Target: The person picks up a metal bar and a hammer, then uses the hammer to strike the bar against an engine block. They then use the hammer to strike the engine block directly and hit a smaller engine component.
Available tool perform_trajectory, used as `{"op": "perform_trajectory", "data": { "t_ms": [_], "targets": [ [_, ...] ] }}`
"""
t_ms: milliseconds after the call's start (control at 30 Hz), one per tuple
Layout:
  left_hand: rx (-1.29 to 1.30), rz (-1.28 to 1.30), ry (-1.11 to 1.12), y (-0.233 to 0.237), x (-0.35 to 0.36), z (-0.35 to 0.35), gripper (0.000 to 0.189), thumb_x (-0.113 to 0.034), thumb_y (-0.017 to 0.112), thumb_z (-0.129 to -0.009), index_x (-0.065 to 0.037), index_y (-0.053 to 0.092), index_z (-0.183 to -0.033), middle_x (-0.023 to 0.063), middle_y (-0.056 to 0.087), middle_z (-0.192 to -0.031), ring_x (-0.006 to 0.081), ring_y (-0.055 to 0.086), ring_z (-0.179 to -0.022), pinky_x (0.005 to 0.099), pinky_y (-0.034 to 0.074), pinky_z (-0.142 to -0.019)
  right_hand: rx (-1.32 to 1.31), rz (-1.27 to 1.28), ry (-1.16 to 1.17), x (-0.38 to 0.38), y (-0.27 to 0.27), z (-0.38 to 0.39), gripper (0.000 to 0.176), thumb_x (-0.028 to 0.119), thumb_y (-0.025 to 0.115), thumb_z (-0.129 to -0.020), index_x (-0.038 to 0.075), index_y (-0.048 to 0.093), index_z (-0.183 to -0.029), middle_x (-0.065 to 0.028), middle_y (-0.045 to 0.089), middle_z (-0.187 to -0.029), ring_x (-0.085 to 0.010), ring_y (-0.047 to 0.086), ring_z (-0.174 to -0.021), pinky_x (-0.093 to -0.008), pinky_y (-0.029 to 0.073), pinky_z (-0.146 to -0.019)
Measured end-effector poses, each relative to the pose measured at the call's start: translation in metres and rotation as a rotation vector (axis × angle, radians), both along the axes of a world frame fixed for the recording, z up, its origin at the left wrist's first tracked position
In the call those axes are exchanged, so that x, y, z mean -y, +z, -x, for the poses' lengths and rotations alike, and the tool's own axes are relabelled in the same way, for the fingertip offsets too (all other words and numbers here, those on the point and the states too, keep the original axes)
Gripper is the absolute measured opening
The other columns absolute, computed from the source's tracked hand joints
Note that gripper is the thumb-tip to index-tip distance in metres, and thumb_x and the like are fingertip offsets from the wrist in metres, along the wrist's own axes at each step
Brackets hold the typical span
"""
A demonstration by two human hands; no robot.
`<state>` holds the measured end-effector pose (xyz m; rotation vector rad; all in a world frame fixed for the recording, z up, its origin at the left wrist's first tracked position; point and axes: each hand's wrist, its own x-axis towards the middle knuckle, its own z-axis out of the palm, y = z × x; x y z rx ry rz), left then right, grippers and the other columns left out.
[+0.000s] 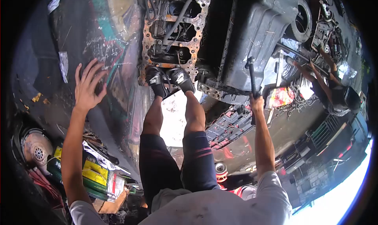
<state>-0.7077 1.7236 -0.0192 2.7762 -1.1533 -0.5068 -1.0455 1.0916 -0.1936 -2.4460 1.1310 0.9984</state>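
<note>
My right hand (257, 103) is wrapped round the handle of a dark hammer (252, 77), whose head points away from me. The hammer overlaps the side of a large black oil pan (252, 39) in this view. My left hand (89, 85) is raised with its fingers spread and holds nothing. It is nearest to a scuffed metal panel (112, 51) with green and red paint marks. Between the panel and the oil pan lies a rusty engine block (175, 18) with open bores. My feet in black slide sandals (156, 78) are at its near end.
Another person (340, 97) crouches at the right beside a long bar (295, 52). A tyre (302, 22) and scrap parts lie behind. Below the oil pan is a dark slotted metal part (232, 124). At lower left are a round rusty disc (36, 148) and a green-yellow box (94, 172).
</note>
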Motion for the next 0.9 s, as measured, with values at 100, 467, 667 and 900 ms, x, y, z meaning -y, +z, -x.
{"op": "perform_trajectory", "data": {
  "t_ms": [100, 467, 667, 900],
  "targets": [
    [-0.012, 0.027, 0.001, -0.002, -0.003, -0.003, 0.036, -0.018, 0.065, -0.077, -0.013, 0.065, -0.113, 0.0043, 0.059, -0.134, 0.0280, 0.046, -0.137, 0.0548, 0.018, -0.117, 0.157, -0.269, -0.186, -0.066, 0.047, -0.043, 0.048, 0.046, 0.067, -0.093, -0.002, 0.067, -0.092, -0.0102, 0.060, -0.064, -0.0171, 0.059, -0.062, -0.0354, 0.048, -0.062],
    [0.007, 0.050, -0.009, -0.012, -0.011, -0.002, 0.034, -0.018, 0.065, -0.078, -0.013, 0.066, -0.111, 0.0013, 0.063, -0.126, 0.0264, 0.050, -0.132, 0.0545, 0.021, -0.118, -0.216, -0.183, -0.106, -0.144, -0.124, 0.020, 0.056, 0.050, 0.065, -0.088, -0.003, 0.068, -0.105, -0.0298, 0.070, -0.093, -0.0414, 0.069, -0.098, -0.0474, 0.053, -0.082],
    [0.007, 0.047, -0.019, -0.011, -0.016, 0.000, 0.036, -0.019, 0.065, -0.080, -0.012, 0.065, -0.116, 0.0011, 0.063, -0.126, 0.0265, 0.049, -0.133, 0.0551, 0.021, -0.118, 0.045, -0.089, 0.114, -0.114, -0.100, -0.001, 0.056, 0.048, 0.063, -0.092, -0.007, 0.068, -0.094, -0.0276, 0.068, -0.079, -0.0413, 0.071, -0.081, -0.0459, 0.055, -0.071],
    [0.036, 0.038, -0.016, -0.011, -0.009, 0.002, 0.036, -0.020, 0.067, -0.078, -0.014, 0.066, -0.114, -0.0003, 0.064, -0.123, 0.0254, 0.050, -0.130, 0.0552, 0.022, -0.117, 0.456, -0.076, -0.090, -0.176, -0.037, -0.086, 0.040, 0.034, 0.061, -0.096, -0.006, 0.062, -0.102, -0.0351, 0.065, -0.090, -0.0531, 0.062, -0.093, -0.0514, 0.051, -0.078]
  ]
}}
